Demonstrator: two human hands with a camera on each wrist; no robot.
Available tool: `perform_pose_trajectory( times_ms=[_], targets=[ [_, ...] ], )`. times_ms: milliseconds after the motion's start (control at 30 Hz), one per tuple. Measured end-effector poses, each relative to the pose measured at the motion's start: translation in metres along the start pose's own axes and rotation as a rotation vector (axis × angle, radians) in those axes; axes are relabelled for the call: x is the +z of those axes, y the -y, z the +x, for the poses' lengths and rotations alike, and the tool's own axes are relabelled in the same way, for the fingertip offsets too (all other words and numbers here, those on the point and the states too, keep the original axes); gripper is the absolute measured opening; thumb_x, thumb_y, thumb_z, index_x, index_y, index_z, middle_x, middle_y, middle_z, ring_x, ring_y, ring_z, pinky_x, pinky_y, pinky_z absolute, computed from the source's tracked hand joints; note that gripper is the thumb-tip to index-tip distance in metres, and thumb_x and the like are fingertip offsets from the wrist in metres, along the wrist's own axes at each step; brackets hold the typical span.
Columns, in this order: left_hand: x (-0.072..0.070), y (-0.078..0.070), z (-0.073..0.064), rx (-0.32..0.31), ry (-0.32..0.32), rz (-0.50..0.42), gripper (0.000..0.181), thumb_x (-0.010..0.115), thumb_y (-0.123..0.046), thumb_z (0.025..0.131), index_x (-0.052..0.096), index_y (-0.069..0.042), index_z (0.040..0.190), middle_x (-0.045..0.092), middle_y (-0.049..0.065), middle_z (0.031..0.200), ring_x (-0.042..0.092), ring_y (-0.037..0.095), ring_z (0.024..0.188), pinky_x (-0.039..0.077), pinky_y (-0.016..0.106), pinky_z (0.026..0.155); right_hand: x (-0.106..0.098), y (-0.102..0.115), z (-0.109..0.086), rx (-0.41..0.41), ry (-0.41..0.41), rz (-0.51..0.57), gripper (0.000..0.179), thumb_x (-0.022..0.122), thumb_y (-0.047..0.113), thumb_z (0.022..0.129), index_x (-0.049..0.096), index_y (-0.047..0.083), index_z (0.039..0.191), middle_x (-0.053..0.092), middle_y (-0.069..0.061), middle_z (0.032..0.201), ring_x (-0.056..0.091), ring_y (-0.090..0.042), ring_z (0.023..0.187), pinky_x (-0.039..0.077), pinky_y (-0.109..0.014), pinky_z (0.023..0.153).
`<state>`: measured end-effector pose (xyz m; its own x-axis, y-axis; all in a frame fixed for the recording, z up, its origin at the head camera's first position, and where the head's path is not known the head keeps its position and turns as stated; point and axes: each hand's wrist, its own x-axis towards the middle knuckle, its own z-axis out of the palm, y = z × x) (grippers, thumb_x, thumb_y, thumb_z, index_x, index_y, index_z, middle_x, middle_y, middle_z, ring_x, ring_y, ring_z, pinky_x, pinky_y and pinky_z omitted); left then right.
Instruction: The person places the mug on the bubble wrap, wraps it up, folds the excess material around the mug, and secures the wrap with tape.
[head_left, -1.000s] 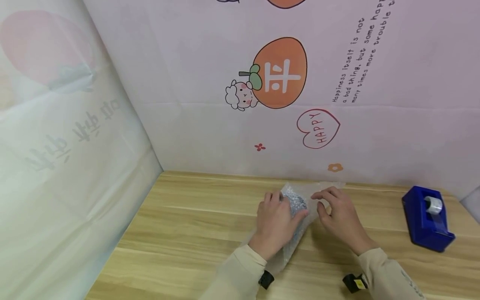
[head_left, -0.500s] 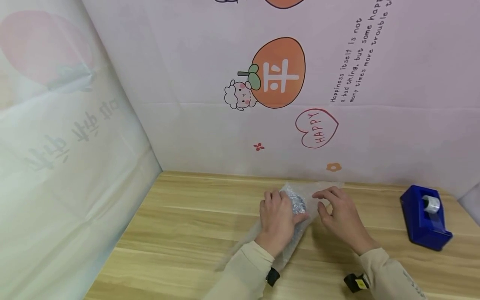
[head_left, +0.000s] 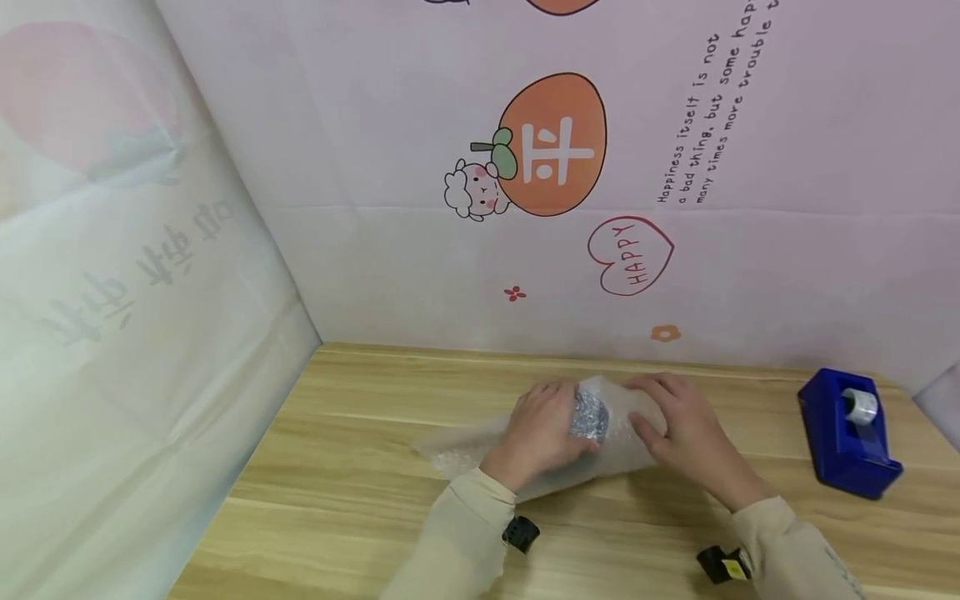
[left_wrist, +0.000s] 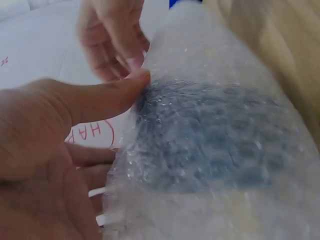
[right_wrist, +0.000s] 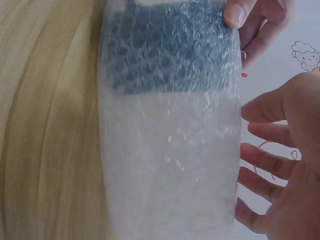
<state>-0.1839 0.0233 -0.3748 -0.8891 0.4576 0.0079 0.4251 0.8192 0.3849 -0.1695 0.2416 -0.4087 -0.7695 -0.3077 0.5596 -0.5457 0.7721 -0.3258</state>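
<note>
A sheet of bubble wrap (head_left: pixel 626 437) is folded round a flat dark blue-grey thing (right_wrist: pixel 165 55), which shows only through the bubbles; its kind cannot be made out. My left hand (head_left: pixel 536 429) grips the wrapped part by its edge, thumb on the near side and fingers behind, as the left wrist view shows. Beyond the dark thing, a stretch of pale wrap reaches right to my right hand (head_left: pixel 693 437). In the right wrist view that hand's spread, fairly straight fingers (right_wrist: pixel 265 160) meet the edge of the wrap.
A blue tape dispenser (head_left: pixel 843 454) with a roll of clear tape (head_left: pixel 860 407) stands on the wooden table (head_left: pixel 360 467) to the right. A printed white sheet (head_left: pixel 405 267) rises behind the table, and another pale sheet (head_left: pixel 202 367) hangs at the left.
My left hand has turned the wrapped bundle, so its tail now points left and its other end reaches my right hand. The right hand's fingers have come to the wrap's edge.
</note>
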Motion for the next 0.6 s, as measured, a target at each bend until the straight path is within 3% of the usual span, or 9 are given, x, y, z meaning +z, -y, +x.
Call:
perform_pose_trajectory(
  times_ms=[200,367,600],
  targets=[
    [-0.007,0.006,0.001,0.067,0.098,0.016,0.078,0.081,-0.037,0.087,0.046,-0.008,0.151,0.047,0.004,0.154,0.042,0.021,0.143,0.03,0.035,0.119,-0.001,0.003,-0.005,0.024,0.1,-0.001,0.05,0.08,0.007,0.085,0.061,0.004,0.13,0.062,-0.023,0.124,0.056,-0.046,0.112,0.046,-0.066,0.088],
    [-0.009,0.01,0.0,0.1,0.135,0.029,0.077,0.08,-0.035,0.089,0.045,-0.008,0.152,0.042,0.005,0.158,0.036,0.02,0.146,0.027,0.037,0.121,-0.002,0.008,-0.008,0.168,0.235,0.0,0.053,0.072,0.021,0.095,0.054,0.0,0.14,0.057,-0.028,0.132,0.05,-0.051,0.122,0.041,-0.071,0.094],
    [-0.008,0.011,0.0,0.131,0.147,0.055,0.075,0.077,-0.036,0.092,0.044,-0.009,0.153,0.04,0.003,0.16,0.034,0.019,0.147,0.025,0.035,0.121,0.001,0.0,-0.009,0.334,0.416,0.061,0.071,0.055,0.043,0.104,0.035,-0.005,0.153,0.041,-0.037,0.147,0.035,-0.058,0.134,0.032,-0.076,0.102]
  ],
)
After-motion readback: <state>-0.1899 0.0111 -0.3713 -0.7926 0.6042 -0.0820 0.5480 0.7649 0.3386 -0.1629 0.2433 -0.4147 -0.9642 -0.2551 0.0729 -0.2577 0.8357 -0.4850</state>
